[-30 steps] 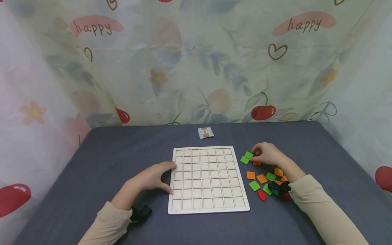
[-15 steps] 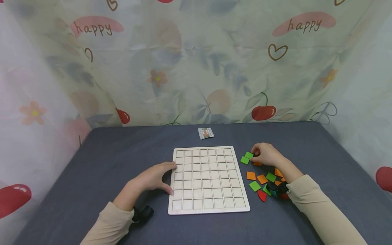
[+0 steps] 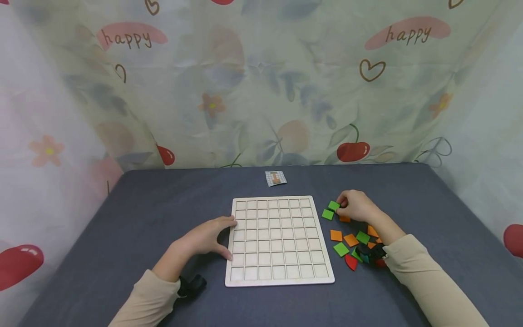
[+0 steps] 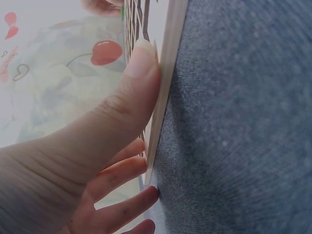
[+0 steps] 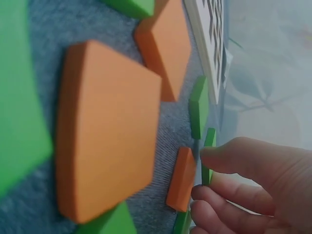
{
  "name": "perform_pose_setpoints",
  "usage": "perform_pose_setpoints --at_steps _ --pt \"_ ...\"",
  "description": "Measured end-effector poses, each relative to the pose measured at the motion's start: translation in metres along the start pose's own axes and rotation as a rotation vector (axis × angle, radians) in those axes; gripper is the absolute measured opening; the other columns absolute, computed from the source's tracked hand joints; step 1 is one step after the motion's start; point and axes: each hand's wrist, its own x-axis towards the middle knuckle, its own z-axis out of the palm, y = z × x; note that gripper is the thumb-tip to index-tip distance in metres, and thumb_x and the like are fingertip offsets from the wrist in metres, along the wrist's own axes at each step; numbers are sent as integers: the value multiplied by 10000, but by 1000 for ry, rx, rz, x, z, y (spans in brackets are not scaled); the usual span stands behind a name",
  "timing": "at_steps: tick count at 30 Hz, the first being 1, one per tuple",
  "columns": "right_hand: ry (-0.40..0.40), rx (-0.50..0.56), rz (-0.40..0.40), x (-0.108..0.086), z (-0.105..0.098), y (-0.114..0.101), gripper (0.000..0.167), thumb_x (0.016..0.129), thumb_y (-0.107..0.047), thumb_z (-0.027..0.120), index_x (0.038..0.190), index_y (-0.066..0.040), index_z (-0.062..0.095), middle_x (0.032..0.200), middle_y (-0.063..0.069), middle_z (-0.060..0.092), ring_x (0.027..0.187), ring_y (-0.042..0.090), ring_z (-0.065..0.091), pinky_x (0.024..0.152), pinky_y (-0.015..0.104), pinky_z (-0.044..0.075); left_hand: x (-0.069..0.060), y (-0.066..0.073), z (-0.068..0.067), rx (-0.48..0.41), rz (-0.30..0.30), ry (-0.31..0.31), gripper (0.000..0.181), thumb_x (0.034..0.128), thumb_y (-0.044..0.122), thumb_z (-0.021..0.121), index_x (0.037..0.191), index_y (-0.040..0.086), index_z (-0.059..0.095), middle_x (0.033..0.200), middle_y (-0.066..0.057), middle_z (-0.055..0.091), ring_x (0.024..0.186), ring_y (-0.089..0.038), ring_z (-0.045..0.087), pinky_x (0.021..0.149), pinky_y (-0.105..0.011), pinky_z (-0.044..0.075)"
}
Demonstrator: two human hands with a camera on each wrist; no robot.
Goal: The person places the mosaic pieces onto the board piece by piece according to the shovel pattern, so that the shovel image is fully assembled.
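Observation:
A pale square board with a raised grid (image 3: 279, 240) lies flat on the dark table in the head view. My left hand (image 3: 208, 238) rests at its left edge, thumb and fingers spread; in the left wrist view the thumb (image 4: 139, 73) touches the rim. To the right of the board, my right hand (image 3: 356, 205) pinches a green square tile (image 3: 333, 205) between thumb and fingers, clearer as the green tile (image 5: 210, 141) in the right wrist view. Beside it lies another green tile (image 3: 328, 214). An orange tile (image 3: 345, 219) is partly under the hand.
Nearer the front right lie several loose tiles, among them an orange one (image 3: 336, 235), a green one (image 3: 341, 249) and a red curved-edged one (image 3: 351, 262). The right wrist hides part of this group. A small printed grid card (image 3: 275, 178) lies behind the board.
The green tile at my right fingertips has shifted slightly away from the green tile beside it, leaving a small gap. My left hand stays at the board's edge.

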Motion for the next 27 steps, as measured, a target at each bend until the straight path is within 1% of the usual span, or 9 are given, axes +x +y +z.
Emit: perform_pose_setpoints --at_steps 4,10,18,24,27 --pt "19 24 0 -1 -3 0 255 839 -122 654 1005 69 621 923 203 640 780 235 591 689 345 519 0 0 0 -2 -3 2 892 626 355 843 1368 40 460 1478 -137 387 1374 -311 353 1104 -467 316" --pt "37 48 -13 -1 -4 -1 245 837 -124 653 1007 50 631 920 191 663 756 216 601 669 333 517 -1 0 0 -4 -15 0 900 623 365 842 1371 46 458 1481 -134 382 1376 -310 351 1104 -470 315" --pt "88 75 -79 0 -4 -4 257 826 -121 666 1038 25 655 944 170 675 789 215 601 670 326 515 -1 0 0 -5 -10 0 900 622 372 840 1369 45 460 1480 -138 382 1374 -313 352 1104 -472 315" --pt "115 102 -108 1 -3 -12 282 825 -136 672 1062 16 659 967 170 676 811 226 606 684 318 521 -2 -1 0 -6 -2 1 893 629 377 835 1370 50 460 1479 -139 383 1373 -316 354 1100 -476 318" --pt "133 120 -136 2 -1 -17 282 824 -141 674 1062 12 662 965 168 678 797 218 607 666 296 511 -1 -1 0 -6 2 2 892 632 379 833 1372 51 458 1479 -137 383 1373 -315 353 1100 -476 318"
